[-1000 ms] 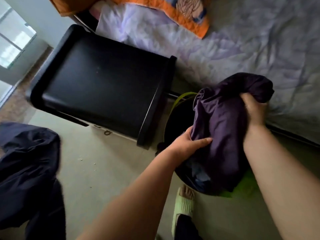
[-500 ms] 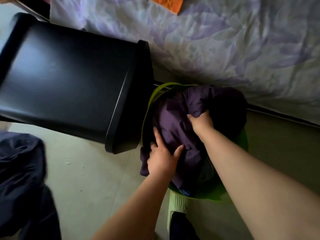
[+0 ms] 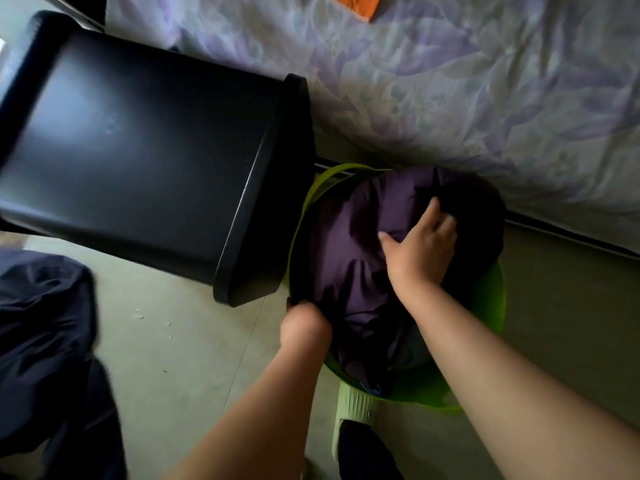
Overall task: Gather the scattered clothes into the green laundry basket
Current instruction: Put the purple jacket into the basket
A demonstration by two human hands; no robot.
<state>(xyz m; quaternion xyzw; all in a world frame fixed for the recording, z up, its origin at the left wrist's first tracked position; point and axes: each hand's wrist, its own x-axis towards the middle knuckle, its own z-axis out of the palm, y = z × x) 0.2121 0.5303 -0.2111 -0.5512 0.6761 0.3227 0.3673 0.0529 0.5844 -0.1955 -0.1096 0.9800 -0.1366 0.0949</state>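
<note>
Beside the bed [image 3: 485, 81], the purple garment [image 3: 353, 258] heaps over the basket [image 3: 491, 306]. Right hand [image 3: 420, 247] presses it flat-fingered; left hand [image 3: 304, 323] grips its near edge. Loosely packed, it may spring out.

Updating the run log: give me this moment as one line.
stage: stuffing | purple garment: in basket | right hand: presses garment | left hand: at near rim, grip unclear | dark clothes: on floor
</note>
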